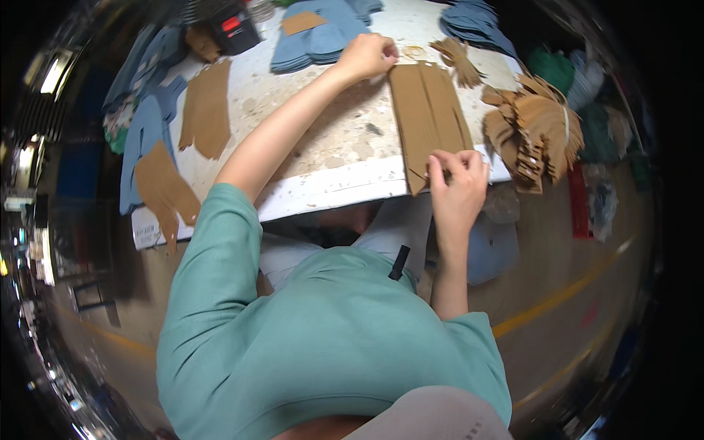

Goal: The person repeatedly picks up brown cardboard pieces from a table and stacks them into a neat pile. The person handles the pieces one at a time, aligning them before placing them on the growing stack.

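A long brown piece of leather-like material (427, 103), slit lengthwise, lies on the right part of the worktable, its near end at the front edge. At its far left corner is my left hand (369, 57), the fingers curled together in a pinch on the corner. My right hand (462, 183) is bent over the near right end, with thumb and fingertips closed on the material there. Just beyond the piece lies a small bunch of brown strips (459, 61). To its right sits a large tied bundle of brown cut pieces (539, 130).
The stained white worktable (323, 180) carries a stack of blue cut pieces (319, 40) at the back and another blue stack (477, 26) at back right. Brown pieces (205, 110) and blue ones (147, 121) lie left. A black box (233, 29) stands back left.
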A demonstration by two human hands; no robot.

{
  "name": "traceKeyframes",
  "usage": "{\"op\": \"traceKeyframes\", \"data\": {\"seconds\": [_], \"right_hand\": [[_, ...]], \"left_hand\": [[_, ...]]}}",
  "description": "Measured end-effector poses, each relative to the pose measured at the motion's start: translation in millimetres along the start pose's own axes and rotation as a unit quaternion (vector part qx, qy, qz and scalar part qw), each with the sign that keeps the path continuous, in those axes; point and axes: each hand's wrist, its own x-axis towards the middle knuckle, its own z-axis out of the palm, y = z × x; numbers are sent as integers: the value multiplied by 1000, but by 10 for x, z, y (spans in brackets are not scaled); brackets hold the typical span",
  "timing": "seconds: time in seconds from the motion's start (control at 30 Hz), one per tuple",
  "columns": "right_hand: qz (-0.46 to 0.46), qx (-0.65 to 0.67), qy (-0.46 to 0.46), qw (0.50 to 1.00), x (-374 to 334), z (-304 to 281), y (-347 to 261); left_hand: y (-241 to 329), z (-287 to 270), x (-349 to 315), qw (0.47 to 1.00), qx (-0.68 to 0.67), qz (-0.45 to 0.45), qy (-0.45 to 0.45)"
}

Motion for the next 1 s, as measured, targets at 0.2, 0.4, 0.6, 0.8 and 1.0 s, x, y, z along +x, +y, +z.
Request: {"op": "traceKeyframes", "data": {"seconds": [0.2,0.4,0.6,0.8,1.0], "right_hand": [[-82,87,-66,991,257,237,-168],[-85,64,-88,990,348,555,-201],[-23,20,-142,989,414,537,-172],[-49,180,-160,969,338,674,-480],[-108,236,-261,930,18,1011,-1000]], "left_hand": [[358,-669,-784,996,-85,29,29],[634,-1288,-2058,994,-55,-40,90],[598,-1519,-3174,939,-5,-291,184],[289,-1636,-3723,842,151,-468,223],[163,-1548,-3713,826,208,-496,170]]}}
